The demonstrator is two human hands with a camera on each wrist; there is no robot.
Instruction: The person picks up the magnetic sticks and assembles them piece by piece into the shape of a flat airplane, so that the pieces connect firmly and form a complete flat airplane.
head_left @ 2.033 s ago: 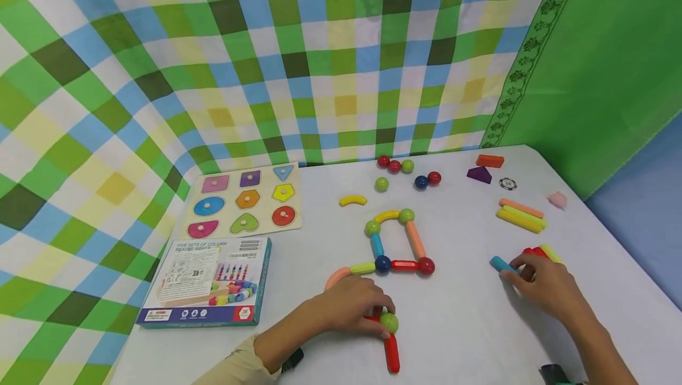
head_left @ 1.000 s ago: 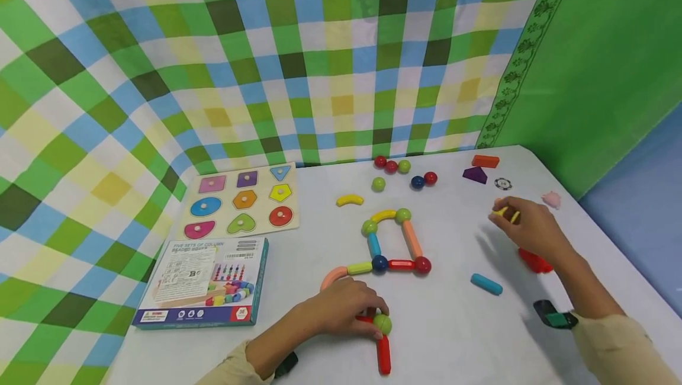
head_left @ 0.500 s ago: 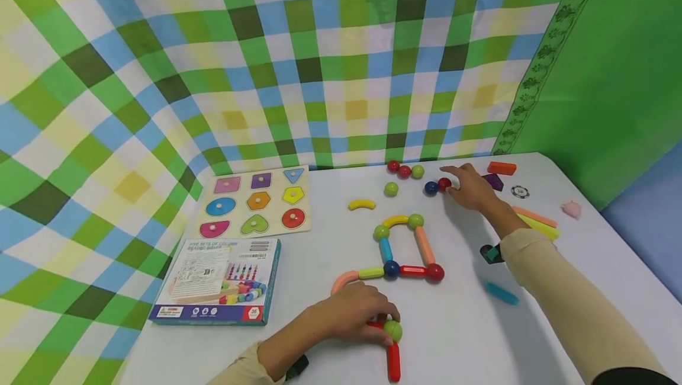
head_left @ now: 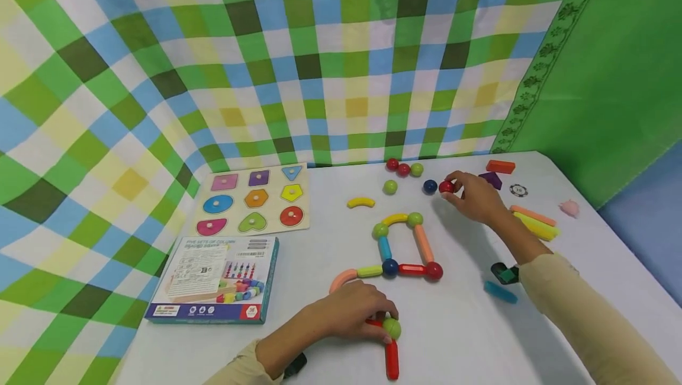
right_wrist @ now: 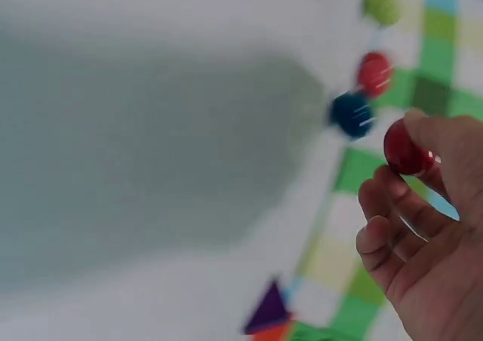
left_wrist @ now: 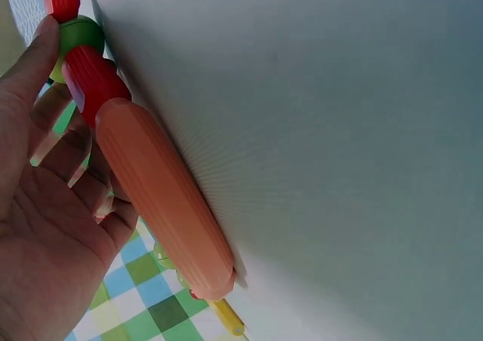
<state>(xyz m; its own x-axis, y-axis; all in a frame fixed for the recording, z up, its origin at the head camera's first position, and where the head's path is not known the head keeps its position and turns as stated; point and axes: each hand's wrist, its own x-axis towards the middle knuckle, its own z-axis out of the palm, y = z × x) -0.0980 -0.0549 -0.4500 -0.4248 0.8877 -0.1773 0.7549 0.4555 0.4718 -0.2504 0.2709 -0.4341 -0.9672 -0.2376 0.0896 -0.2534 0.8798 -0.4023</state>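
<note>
My left hand (head_left: 359, 311) grips a light green ball (head_left: 392, 329) with thumb and fingers. A red stick (head_left: 392, 361) points from that ball toward me, and a second red piece (left_wrist: 89, 77) joins its other side, meeting a curved salmon stick (left_wrist: 166, 198) in the left wrist view. Farther back, my right hand (head_left: 476, 195) pinches a red ball (head_left: 446, 187) between thumb and index finger. The dark blue ball (head_left: 430, 187) lies just left of it, apart. A closed shape of sticks and balls, with a dark blue corner ball (head_left: 391, 268), lies in the middle.
A shape puzzle board (head_left: 253, 198) and a flat box (head_left: 213, 278) lie at the left. A blue stick (head_left: 500, 292) lies near my right sleeve. Yellow and salmon sticks (head_left: 534, 225), a purple block (head_left: 491, 180) and a pink pig figure (head_left: 569, 208) are at the right.
My right hand has left the blue stick, handled yellow pieces at the right, then moved to the back and taken the red ball from beside the dark blue one. My left hand stays put.
</note>
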